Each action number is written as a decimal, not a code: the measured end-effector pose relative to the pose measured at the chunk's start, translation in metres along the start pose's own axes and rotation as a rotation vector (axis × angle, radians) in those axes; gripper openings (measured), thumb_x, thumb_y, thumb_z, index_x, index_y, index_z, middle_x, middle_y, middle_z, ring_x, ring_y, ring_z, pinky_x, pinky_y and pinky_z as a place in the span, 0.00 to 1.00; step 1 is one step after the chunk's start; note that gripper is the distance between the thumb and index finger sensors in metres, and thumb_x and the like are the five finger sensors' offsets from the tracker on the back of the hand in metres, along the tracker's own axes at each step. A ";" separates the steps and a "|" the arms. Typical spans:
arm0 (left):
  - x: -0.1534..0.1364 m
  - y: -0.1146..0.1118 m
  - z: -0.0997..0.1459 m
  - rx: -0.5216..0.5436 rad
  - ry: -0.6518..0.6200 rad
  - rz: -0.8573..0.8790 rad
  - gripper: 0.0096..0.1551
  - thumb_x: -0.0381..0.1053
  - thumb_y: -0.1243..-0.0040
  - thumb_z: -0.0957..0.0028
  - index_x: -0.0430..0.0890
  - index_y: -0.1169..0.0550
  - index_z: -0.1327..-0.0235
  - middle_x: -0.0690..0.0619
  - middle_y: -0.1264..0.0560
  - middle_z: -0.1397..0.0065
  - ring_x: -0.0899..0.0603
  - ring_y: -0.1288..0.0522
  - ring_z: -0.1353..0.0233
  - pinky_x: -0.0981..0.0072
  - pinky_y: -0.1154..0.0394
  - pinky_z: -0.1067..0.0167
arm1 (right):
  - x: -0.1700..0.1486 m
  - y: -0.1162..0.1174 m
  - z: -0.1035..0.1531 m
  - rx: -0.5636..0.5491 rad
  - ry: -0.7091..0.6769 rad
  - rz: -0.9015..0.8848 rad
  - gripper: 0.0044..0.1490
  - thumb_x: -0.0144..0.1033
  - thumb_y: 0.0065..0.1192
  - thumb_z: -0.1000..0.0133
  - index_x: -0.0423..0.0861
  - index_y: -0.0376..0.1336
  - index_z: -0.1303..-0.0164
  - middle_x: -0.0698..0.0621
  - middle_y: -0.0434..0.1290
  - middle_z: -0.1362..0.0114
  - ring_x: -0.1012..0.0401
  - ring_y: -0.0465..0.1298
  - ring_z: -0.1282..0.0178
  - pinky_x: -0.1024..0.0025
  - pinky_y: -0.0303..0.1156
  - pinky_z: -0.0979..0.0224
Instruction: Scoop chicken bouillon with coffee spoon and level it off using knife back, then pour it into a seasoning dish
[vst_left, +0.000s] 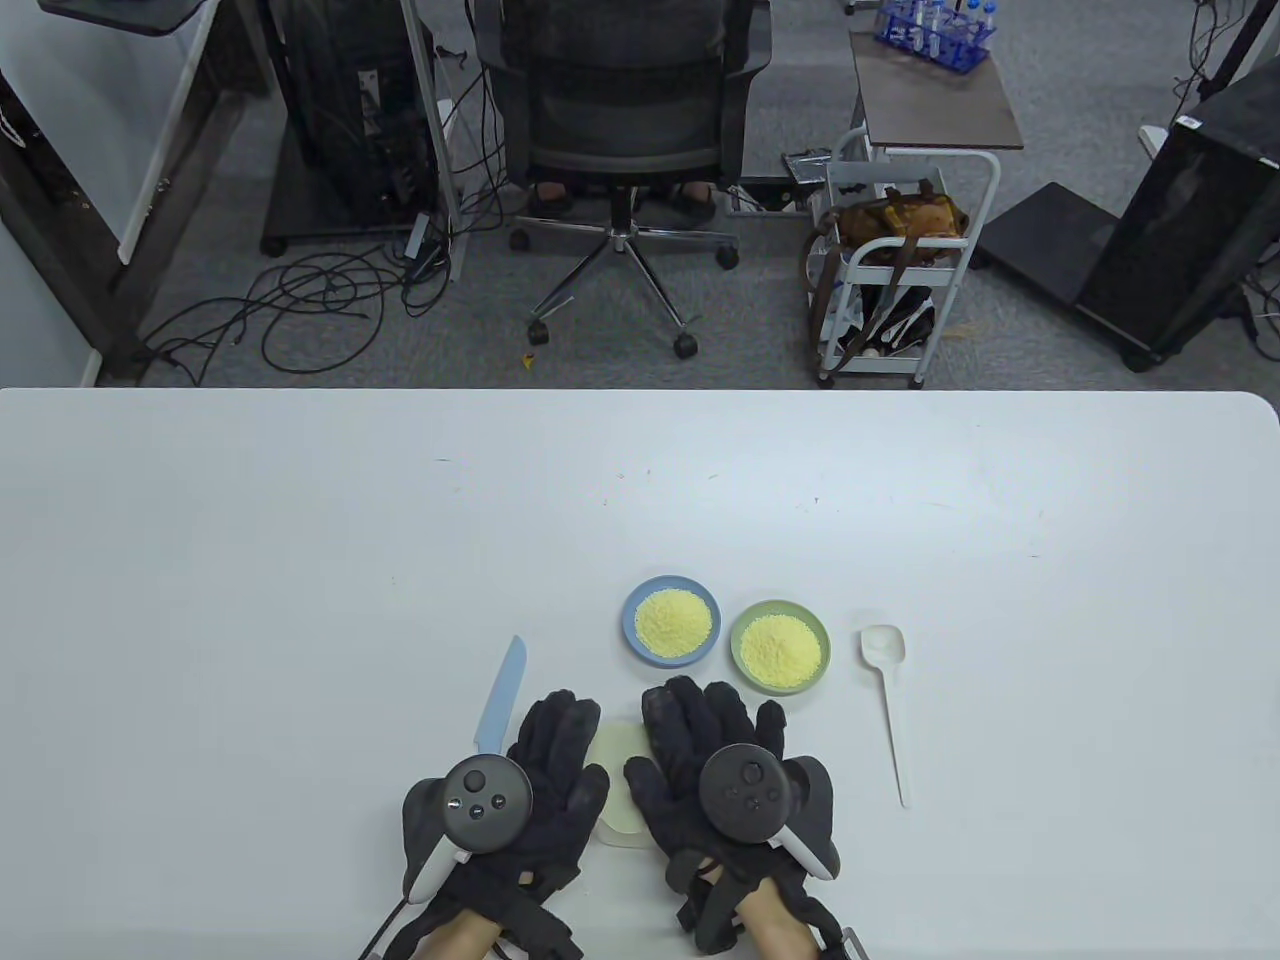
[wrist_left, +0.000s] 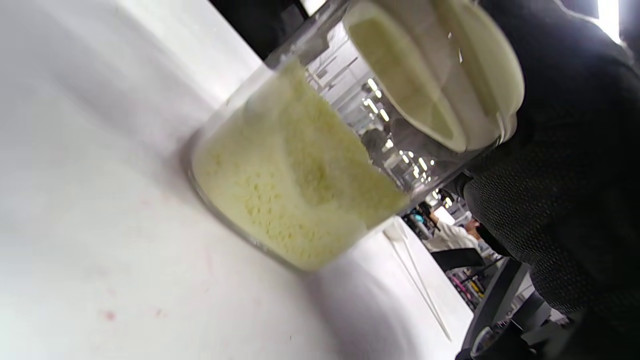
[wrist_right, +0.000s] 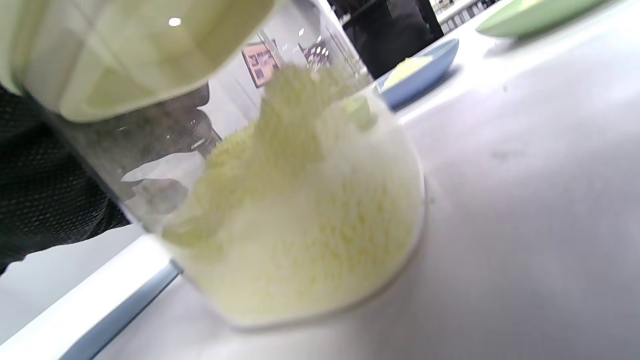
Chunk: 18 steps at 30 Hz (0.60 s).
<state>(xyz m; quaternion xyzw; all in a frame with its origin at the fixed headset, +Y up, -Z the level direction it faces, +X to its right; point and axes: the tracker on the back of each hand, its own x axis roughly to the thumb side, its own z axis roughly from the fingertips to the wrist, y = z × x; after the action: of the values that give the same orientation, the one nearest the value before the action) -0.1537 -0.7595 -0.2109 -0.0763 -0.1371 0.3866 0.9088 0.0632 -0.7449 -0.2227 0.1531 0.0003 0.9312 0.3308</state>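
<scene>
Bouillon jar (wrist_left: 295, 175) sits on bench (vst_left: 300, 560) w/ lid on, both hands' grip, left (vst_left: 540, 790) & right (vst_left: 715, 770), curled round it; spoon (vst_left: 885, 690) & knife (vst_left: 500, 695) untouched, so scooping, levelling, pouring all left, tho blue dish (vst_left: 670, 620) & green dish (vst_left: 779, 646) already hold granules.

Your white table (vst_left: 300, 600) fills the near half of the table view. On it, around centre, sits a blue dish (vst_left: 670, 620) heaped with yellow granules, and at its four o'clock, just beside it, a green dish (vst_left: 779, 647) holding the same. At three o'clock from the green dish lies a white spoon (vst_left: 888, 690), bowl toward twelve. At eight o'clock from the blue dish a light-blue knife (vst_left: 501, 694) lies, tip toward twelve. A clear jar (wrist_left: 295, 175) of granules with a pale lid (vst_left: 618, 790) stands at six o'clock from the blue dish.
</scene>
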 end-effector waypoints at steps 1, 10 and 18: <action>0.001 0.003 0.001 0.015 -0.010 -0.016 0.46 0.71 0.69 0.49 0.54 0.57 0.20 0.46 0.63 0.14 0.36 0.64 0.14 0.33 0.61 0.24 | 0.001 -0.002 0.001 -0.012 0.001 0.000 0.43 0.61 0.41 0.46 0.54 0.39 0.25 0.47 0.37 0.15 0.38 0.33 0.17 0.32 0.11 0.30; 0.007 0.025 0.014 0.124 -0.007 -0.257 0.49 0.75 0.69 0.51 0.54 0.57 0.19 0.44 0.63 0.14 0.34 0.64 0.14 0.31 0.61 0.25 | 0.005 -0.028 0.017 -0.122 -0.021 0.037 0.44 0.62 0.41 0.46 0.52 0.39 0.25 0.47 0.36 0.15 0.38 0.32 0.17 0.32 0.11 0.30; 0.003 0.027 0.015 0.129 0.026 -0.252 0.49 0.75 0.69 0.51 0.54 0.57 0.19 0.44 0.63 0.14 0.34 0.64 0.14 0.31 0.61 0.25 | 0.006 -0.025 0.017 -0.112 -0.024 0.055 0.44 0.62 0.41 0.46 0.52 0.40 0.25 0.47 0.37 0.15 0.38 0.33 0.17 0.32 0.11 0.30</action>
<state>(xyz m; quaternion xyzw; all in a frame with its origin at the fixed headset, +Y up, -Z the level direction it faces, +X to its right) -0.1743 -0.7382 -0.2026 -0.0050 -0.1088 0.2762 0.9549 0.0795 -0.7232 -0.2079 0.1456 -0.0599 0.9366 0.3131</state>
